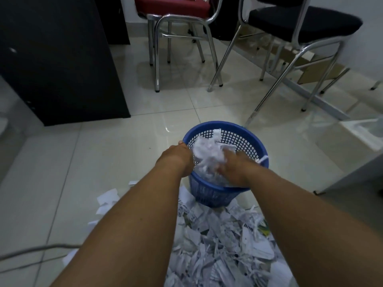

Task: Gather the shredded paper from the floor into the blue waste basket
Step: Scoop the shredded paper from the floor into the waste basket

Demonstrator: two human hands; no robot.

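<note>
The one basket stands upright on the tiled floor, mouth up, at the far edge of one paper pile. Two hands meet at its mouth on a paper wad. The left hand is at the left rim, its fingers hidden, so its grip cannot be told. The right hand presses the wad, fingers flat though blurred. A red chair and a black chair behind are cut off at the top.

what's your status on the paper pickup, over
Left hand and right hand at the basket, on a paper wad, grip unclear. Big paper pile left on floor. Nothing in the way.
</note>
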